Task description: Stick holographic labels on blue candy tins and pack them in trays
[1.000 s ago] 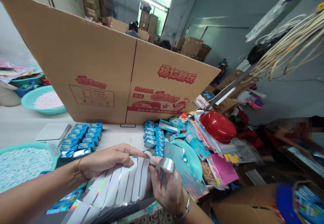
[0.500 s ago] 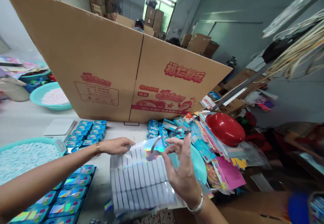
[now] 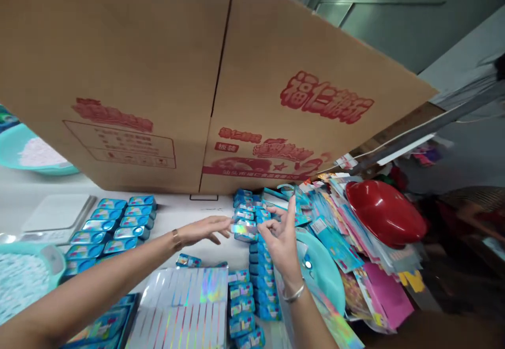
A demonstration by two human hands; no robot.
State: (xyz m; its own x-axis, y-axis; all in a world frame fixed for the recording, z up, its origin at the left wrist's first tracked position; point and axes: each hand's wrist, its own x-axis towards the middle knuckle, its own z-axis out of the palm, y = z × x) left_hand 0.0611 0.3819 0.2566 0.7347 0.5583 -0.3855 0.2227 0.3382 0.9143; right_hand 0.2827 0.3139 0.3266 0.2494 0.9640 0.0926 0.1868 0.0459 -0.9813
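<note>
A short shiny rainbow sticker strip (image 3: 243,229) stretches between my two hands above the table. My right hand (image 3: 282,241) pinches its right end with thumb and fingers, the index finger raised. A small curled piece shows by that fingertip; I cannot tell if it touches. At the strip's left end are the fingertips of my left hand (image 3: 205,230), its other fingers loosely extended. Below them lies a sheet of silvery sticker strips (image 3: 177,301). Small blue tins (image 3: 241,307) stand in rows right of the sheet, and more are grouped beyond the hands.
A large printed cardboard sheet (image 3: 158,75) stands upright behind the table. On the left are a white scale (image 3: 57,212), more blue tins (image 3: 104,215) and a teal basin (image 3: 57,262) of pale blue pieces. To the right are a teal bowl (image 3: 331,265), packaging sheets and a red basin (image 3: 384,212).
The sticker sheet, formerly under my hands, now lies lower on the table. My left hand has left it and moved to the strip. The view has tilted down, showing more tins.
</note>
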